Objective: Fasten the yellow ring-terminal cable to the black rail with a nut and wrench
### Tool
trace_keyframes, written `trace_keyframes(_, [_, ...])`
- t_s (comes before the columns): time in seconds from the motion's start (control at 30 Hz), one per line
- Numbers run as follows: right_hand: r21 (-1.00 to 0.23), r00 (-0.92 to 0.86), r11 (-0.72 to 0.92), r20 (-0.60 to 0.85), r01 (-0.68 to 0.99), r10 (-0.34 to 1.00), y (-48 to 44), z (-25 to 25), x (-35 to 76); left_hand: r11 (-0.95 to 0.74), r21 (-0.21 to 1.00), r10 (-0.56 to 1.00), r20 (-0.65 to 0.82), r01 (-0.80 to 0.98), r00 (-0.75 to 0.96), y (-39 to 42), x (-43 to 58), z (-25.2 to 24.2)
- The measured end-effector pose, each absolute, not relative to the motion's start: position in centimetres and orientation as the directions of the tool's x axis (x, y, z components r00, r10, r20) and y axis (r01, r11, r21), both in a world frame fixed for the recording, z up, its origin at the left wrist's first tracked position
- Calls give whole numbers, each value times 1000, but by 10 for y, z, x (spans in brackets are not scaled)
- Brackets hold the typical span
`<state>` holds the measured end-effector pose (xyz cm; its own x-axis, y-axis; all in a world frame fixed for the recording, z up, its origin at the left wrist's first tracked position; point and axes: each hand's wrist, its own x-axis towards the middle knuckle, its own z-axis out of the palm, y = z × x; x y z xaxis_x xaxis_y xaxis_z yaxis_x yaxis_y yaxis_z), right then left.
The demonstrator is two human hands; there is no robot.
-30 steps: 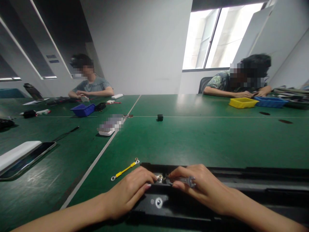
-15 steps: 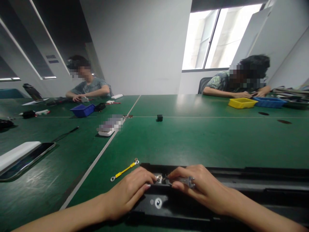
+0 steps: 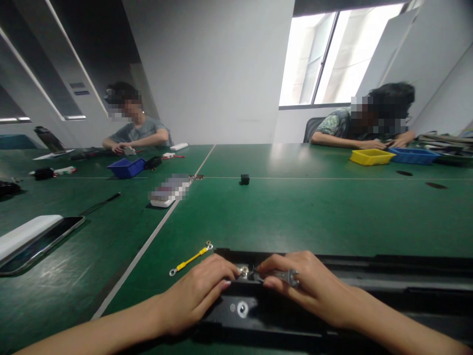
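Steel wrench (image 3: 285, 277) gripped in the right hand's (image 3: 308, 290) closed fingers meets a small nut (image 3: 244, 270) held by the left hand's (image 3: 197, 296) curled fingers, on a black rail (image 3: 406, 283) across the green surface (image 3: 295, 217), yellow wire (image 3: 190, 259) nearby.

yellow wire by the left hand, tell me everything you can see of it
The yellow wire is a short lead: yellow sleeve, a silvery ring terminal at each end. It lies flat, nearly straight, on the green table, slanting from near left to far right, its far ring by the black housing. The left hand is close but apart from it.
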<state>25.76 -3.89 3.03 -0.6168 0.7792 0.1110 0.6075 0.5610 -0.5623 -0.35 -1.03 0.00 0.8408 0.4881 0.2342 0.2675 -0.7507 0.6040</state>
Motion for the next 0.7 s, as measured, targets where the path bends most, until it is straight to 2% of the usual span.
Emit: trace_keyframes(0.7, [-585,-610,554,124,592,783,-42,34,256,-740,615,494,221,272,841,-10,-4,0])
